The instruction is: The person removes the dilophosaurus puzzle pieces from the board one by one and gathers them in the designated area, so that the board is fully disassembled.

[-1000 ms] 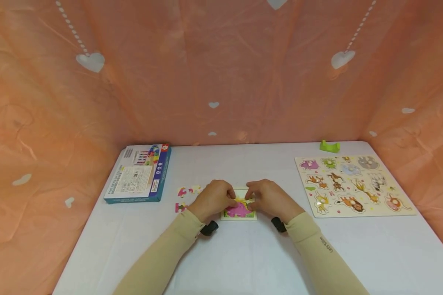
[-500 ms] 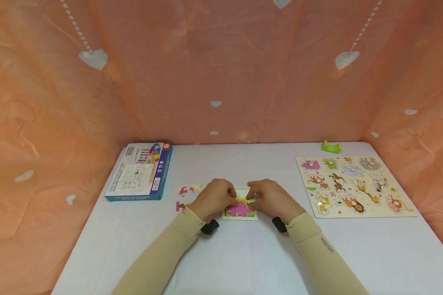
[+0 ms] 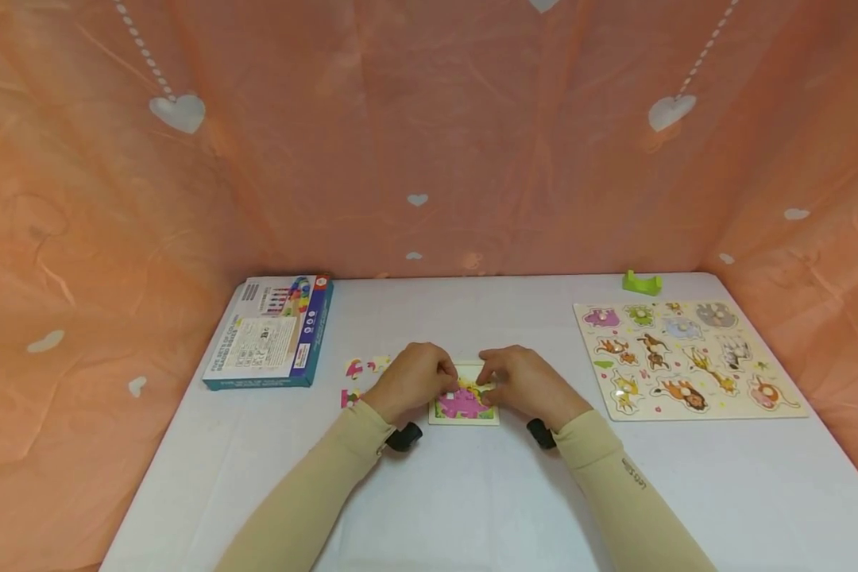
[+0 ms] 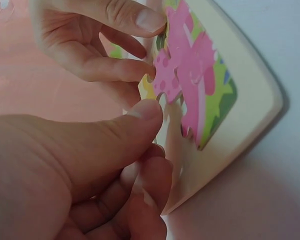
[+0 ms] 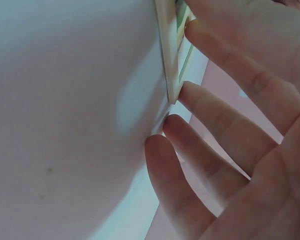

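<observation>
A small framed jigsaw puzzle (image 3: 463, 423) with a pink animal picture lies between the two hands. My left hand (image 3: 409, 383) is at its left side, thumb and fingers pinching a puzzle piece (image 4: 166, 80) that is spotted pink with a yellow corner. In the left wrist view this piece stands over a bare part of the frame, beside the pink pieces lying in it. My right hand (image 3: 525, 385) rests at the puzzle's right side. Its fingers (image 5: 215, 112) are fairly straight along the frame edge, and its index fingertip touches near the spotted piece.
Loose puzzle pieces (image 3: 353, 369) lie left of the frame, partly behind the left hand. A flat box (image 3: 260, 338) is at the back left. To the right lies an animal peg board (image 3: 643, 409), with a green plastic part (image 3: 641, 284) behind it.
My left hand has shifted slightly up and away from the puzzle's middle, uncovering more of the pink picture. The right hand stays nearly where it was.
</observation>
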`<action>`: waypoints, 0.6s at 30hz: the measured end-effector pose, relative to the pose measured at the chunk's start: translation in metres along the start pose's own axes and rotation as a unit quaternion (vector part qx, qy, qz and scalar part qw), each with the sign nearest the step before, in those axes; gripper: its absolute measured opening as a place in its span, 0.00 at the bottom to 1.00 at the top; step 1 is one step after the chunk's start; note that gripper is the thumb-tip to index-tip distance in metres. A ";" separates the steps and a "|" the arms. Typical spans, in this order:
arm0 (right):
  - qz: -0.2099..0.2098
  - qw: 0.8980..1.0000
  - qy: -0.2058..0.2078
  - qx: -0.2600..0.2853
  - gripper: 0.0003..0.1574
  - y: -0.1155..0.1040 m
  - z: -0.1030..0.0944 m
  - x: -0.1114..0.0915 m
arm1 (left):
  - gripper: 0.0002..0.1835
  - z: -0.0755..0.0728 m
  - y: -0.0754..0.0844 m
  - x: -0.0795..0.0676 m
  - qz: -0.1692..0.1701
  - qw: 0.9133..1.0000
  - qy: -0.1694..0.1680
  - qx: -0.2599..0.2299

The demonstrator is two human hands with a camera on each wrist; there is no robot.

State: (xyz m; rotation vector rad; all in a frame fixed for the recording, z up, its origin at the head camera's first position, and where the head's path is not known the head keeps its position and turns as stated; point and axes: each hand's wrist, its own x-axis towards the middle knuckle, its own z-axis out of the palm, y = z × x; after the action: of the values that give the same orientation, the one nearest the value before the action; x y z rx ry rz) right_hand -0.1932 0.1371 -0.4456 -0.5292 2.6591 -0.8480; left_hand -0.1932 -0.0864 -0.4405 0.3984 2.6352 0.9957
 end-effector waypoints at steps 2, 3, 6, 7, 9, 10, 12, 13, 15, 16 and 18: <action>-0.002 1.000 0.001 -0.001 0.09 0.000 0.000 0.000 | 0.05 -0.001 -0.001 0.000 0.003 1.000 0.001 -0.003; -0.004 1.000 0.001 -0.002 0.09 0.000 -0.001 0.000 | 0.05 -0.001 -0.001 0.000 0.002 1.000 0.000 -0.005; -0.006 1.000 0.001 -0.002 0.10 -0.001 -0.001 0.000 | 0.06 -0.001 -0.002 0.001 0.000 1.000 -0.003 -0.013; -0.006 1.000 0.001 -0.001 0.10 -0.001 -0.001 0.000 | 0.06 -0.001 -0.003 0.001 -0.001 1.000 -0.004 -0.014; -0.005 1.000 0.001 0.000 0.10 -0.001 -0.001 0.000 | 0.06 -0.001 -0.003 0.001 -0.003 1.000 -0.006 -0.016; -0.005 1.000 0.002 -0.001 0.10 -0.001 -0.001 0.000 | 0.06 -0.001 -0.003 0.001 -0.003 1.000 -0.007 -0.015; -0.004 1.000 0.002 -0.002 0.09 0.000 -0.001 0.000 | 0.05 -0.001 -0.003 0.001 -0.004 1.000 -0.007 -0.014; -0.005 1.000 0.003 -0.002 0.09 0.000 0.000 0.000 | 0.05 -0.001 -0.003 0.001 -0.004 1.000 -0.007 -0.012; -0.004 1.000 0.003 -0.002 0.09 0.000 0.000 0.000 | 0.05 -0.001 -0.003 0.001 -0.003 1.000 -0.006 -0.009; -0.003 1.000 0.002 -0.001 0.09 0.000 0.000 0.000 | 0.05 -0.001 -0.003 0.001 -0.003 1.000 -0.006 -0.008; 0.001 1.000 0.002 0.002 0.09 -0.001 0.000 0.000 | 0.05 -0.001 -0.003 0.001 0.000 1.000 -0.004 -0.006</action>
State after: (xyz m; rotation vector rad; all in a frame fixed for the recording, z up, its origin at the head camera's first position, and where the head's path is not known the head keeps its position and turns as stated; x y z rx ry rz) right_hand -0.1928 0.1370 -0.4448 -0.5248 2.6594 -0.8552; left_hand -0.1951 -0.0885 -0.4417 0.3982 2.6208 1.0072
